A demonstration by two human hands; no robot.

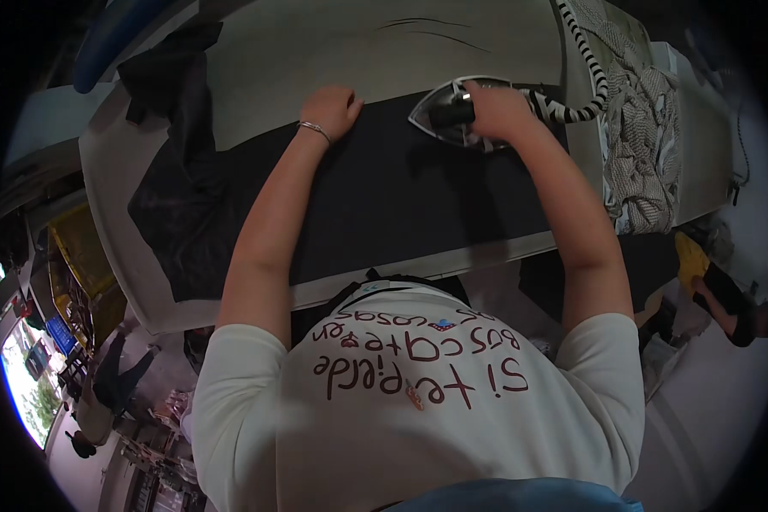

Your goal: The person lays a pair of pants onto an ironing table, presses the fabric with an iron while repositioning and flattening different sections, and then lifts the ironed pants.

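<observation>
My right hand is wrapped round the dark handle of a clothes iron, whose pointed end faces left. The iron rests on a long dark cloth, near its far edge. At that same edge, to the left, my left hand lies with its fingers curled under; whether they pinch the cloth is hidden. The cloth is spread flat across a pale padded ironing table, and its left end is bunched and creased. A black-and-white striped hose runs from behind the iron up along the right side.
Grey-and-white patterned fabric lies heaped along the table's right side. A blue curved object juts in at the upper left. Yellow bins stand left of the table. Another person is at the lower left.
</observation>
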